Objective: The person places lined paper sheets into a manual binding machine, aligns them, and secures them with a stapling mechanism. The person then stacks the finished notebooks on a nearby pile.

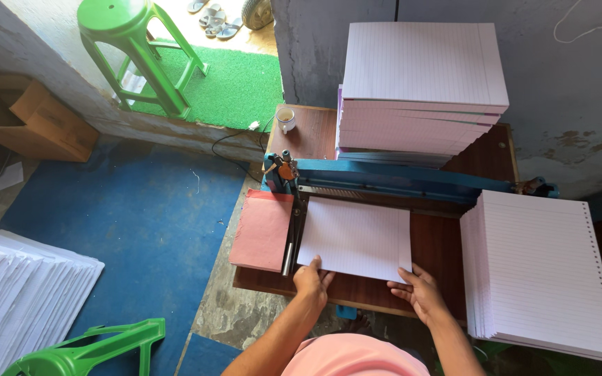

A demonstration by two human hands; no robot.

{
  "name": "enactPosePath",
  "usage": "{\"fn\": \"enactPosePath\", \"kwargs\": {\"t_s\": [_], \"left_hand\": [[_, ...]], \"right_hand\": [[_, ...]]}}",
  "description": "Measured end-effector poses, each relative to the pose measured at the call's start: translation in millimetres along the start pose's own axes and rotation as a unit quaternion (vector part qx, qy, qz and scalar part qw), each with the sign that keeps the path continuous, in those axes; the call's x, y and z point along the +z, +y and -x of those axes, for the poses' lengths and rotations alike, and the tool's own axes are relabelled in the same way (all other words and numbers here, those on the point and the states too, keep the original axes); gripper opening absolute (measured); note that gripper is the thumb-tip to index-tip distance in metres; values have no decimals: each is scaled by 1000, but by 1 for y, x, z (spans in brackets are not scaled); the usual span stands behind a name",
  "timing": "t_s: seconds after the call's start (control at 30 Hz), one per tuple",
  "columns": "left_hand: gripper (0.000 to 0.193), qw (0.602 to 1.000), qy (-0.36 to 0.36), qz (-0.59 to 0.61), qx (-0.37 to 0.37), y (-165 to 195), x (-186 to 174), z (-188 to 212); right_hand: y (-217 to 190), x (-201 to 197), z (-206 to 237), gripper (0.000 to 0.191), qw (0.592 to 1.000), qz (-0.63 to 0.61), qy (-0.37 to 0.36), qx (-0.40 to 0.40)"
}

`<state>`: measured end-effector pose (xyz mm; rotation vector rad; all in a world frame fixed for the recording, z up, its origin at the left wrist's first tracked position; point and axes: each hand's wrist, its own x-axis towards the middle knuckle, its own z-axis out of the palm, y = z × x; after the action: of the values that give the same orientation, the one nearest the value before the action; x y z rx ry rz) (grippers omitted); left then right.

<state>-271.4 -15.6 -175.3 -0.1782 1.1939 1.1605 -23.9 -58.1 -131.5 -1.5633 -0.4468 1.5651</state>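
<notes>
A sheaf of lined paper (355, 237) was laid on the table (440, 244) before the punching machine (384, 179), with a tall paper stack (419, 90) behind it. A punched stack (541, 268) was set to the right, a cup (286, 120) at the back left.
</notes>
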Motion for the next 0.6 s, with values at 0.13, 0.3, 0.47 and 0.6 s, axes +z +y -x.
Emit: {"fn": "enactPosePath", "kwargs": {"t_s": [0.13,0.3,0.47,0.6], "left_hand": [[26,1000,8,22,12,4,16,-5],[28,999,8,42,12,13,29,-9],[29,999,19,47,12,17,37,-13],[30,998,23,60,18,15,37,-14]], "right_hand": [[-11,3,-8,48,1000,13,-13,-7],[-24,9,-19,44,1000,19,-24,-7],[-34,15,-25,41,999,36,-19,3],[-34,15,-21,37,1000,23,-18,-5]]}}
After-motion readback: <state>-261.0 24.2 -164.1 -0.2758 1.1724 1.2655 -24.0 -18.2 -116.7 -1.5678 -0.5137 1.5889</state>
